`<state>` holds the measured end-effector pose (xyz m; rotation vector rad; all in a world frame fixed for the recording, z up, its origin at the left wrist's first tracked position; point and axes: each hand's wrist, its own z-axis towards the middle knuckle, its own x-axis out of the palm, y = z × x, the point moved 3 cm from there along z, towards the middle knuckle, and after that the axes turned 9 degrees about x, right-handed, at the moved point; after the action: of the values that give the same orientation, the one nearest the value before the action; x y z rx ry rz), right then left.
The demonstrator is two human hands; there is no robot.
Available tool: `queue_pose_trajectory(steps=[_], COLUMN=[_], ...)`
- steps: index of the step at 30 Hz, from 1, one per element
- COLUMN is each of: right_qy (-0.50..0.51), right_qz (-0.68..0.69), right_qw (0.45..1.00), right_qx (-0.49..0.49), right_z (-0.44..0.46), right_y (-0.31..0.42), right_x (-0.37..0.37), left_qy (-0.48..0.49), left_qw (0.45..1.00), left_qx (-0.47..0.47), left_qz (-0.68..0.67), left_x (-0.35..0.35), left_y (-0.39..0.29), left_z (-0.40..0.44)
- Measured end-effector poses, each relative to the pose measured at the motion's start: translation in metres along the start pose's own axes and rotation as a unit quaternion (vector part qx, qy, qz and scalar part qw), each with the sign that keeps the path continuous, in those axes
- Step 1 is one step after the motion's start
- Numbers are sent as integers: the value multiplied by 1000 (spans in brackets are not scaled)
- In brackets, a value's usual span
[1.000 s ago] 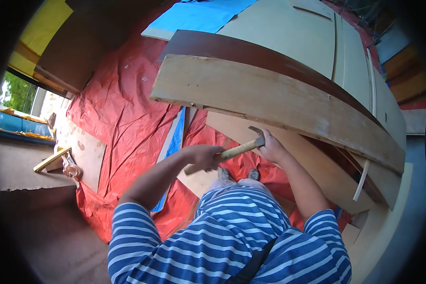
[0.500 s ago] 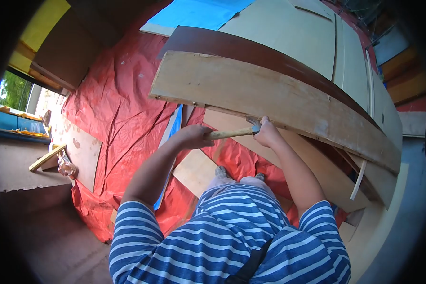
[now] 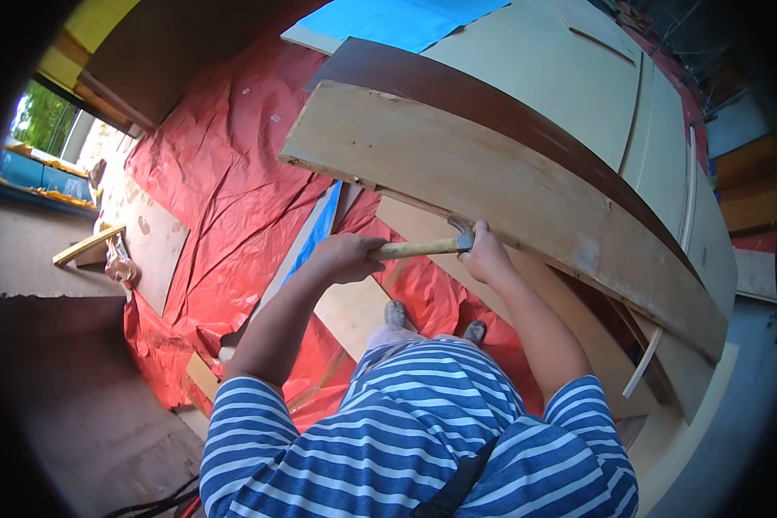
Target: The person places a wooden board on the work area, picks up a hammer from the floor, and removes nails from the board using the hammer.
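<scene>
My left hand (image 3: 349,257) is wrapped round the wooden handle of a claw hammer (image 3: 419,249). At the other end my right hand (image 3: 484,253) closes on the hammer's metal head, whose curved claw shows beside the fingers. The hammer lies nearly level, its head against the lower edge of a long wooden board (image 3: 457,164). That board is raised and tilted, with small dark marks along its lower edge. Whether the claw grips a nail is hidden by my right hand.
Behind the board lies a dark brown panel (image 3: 432,82), then large pale sheets (image 3: 544,78) with a blue sheet (image 3: 406,19) on top. Red sheeting (image 3: 233,155) covers the floor, with plywood pieces (image 3: 350,306) near my feet. A thin white strip (image 3: 643,363) sticks out at right.
My view has shifted slightly. The hammer's claw has tipped up and shows more clearly at the board's edge, while both hands keep their hold on the hammer.
</scene>
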<state>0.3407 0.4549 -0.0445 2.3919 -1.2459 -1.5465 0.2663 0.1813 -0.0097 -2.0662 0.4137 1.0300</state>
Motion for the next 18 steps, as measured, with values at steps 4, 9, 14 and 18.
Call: queue_pose_trajectory(steps=[4,9,14,18], right_qy=[15,26,-125,-190], right_qz=[-19,-74,-209,-250], right_qw=[1000,996,956,930], right_qx=[-18,-49,-161,-192], right_z=[10,8,8,25], right_y=[0,14,19,2], right_x=[0,-6,18,28], left_qy=[-5,-5,-48,-28], left_qw=[999,997,992,981], left_qx=[-20,-5,-59,-96], left_qz=[-36,-74,-96,-169], left_x=[13,12,26,30], left_y=[4,11,0,-39], left_z=[0,-4,-24,-31])
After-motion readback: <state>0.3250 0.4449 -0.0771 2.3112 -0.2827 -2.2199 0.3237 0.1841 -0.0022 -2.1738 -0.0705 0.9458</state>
